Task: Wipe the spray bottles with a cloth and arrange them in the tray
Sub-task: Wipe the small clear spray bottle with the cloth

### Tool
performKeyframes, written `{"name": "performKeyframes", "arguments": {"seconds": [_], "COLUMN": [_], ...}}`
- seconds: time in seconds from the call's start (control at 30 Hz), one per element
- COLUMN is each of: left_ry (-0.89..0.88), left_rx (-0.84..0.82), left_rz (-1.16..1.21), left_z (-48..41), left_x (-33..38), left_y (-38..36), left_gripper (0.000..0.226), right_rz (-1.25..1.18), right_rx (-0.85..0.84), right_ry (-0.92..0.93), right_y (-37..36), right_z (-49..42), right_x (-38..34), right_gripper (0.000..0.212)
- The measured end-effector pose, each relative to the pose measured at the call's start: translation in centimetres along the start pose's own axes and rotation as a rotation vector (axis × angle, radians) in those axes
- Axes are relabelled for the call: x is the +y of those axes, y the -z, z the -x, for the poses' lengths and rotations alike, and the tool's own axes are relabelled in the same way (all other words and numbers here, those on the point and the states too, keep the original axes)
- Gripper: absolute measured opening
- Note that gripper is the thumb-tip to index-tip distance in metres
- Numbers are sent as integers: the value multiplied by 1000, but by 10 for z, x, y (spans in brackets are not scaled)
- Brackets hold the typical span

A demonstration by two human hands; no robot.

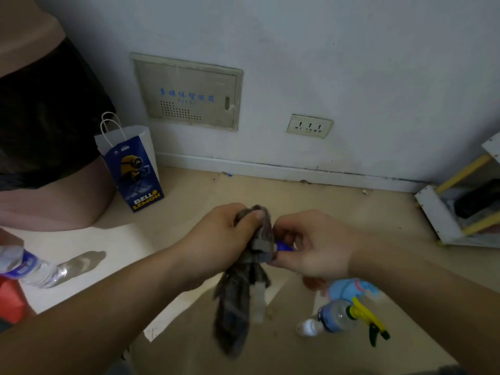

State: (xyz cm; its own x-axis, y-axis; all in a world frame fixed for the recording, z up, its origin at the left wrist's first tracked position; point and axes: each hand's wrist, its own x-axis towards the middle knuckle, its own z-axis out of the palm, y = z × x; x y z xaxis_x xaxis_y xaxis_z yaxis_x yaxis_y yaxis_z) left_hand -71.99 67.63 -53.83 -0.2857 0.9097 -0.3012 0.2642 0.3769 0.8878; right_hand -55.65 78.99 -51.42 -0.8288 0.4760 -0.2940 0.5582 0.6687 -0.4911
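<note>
A blue paper gift bag point(132, 169) (a yellow cartoon figure printed on it) is standing against the wall point(351, 63), beside a beige access panel point(186, 93) and a socket plate point(309, 126)

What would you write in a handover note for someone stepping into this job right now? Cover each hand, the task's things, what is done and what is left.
Left hand: closed on the grey cloth, wrapping it round a small bottle.
Right hand: grip on that bottle's blue spray head.
Another spray bottle with a yellow-green trigger lies on the floor to the right.
No tray identifiable in view.
Done: nothing visibly placed.
Left: finish wiping, wipe the others, arrange in the tray.
</note>
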Motion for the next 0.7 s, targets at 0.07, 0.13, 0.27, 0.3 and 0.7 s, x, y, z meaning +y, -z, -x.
{"name": "performKeyframes", "arguments": {"seconds": [0.07,0.13,0.27,0.3,0.7], "left_ry": [-257,-374,-290,-231,164], "left_rx": [3,-62,-28,9,366], "left_rz": [-126,-158,-123,-136,255], "left_z": [4,8,11,10,-6], "left_x": [-1,-1,2,1,5], "left_y": [-1,2,0,-2,30], "left_gripper": [20,10,21,27,31], "right_rz": [-274,-510,-467,-363,-42], "right_rx": [-101,-217,-256,-249,45], "right_ry": [-31,-13,-6,-16,-84], "right_y": [9,12,4,4,15], "right_z": [-1,2,3,3,12], "right_x": [13,23,25,22,25], "right_gripper": [18,32,22,12,20]}}
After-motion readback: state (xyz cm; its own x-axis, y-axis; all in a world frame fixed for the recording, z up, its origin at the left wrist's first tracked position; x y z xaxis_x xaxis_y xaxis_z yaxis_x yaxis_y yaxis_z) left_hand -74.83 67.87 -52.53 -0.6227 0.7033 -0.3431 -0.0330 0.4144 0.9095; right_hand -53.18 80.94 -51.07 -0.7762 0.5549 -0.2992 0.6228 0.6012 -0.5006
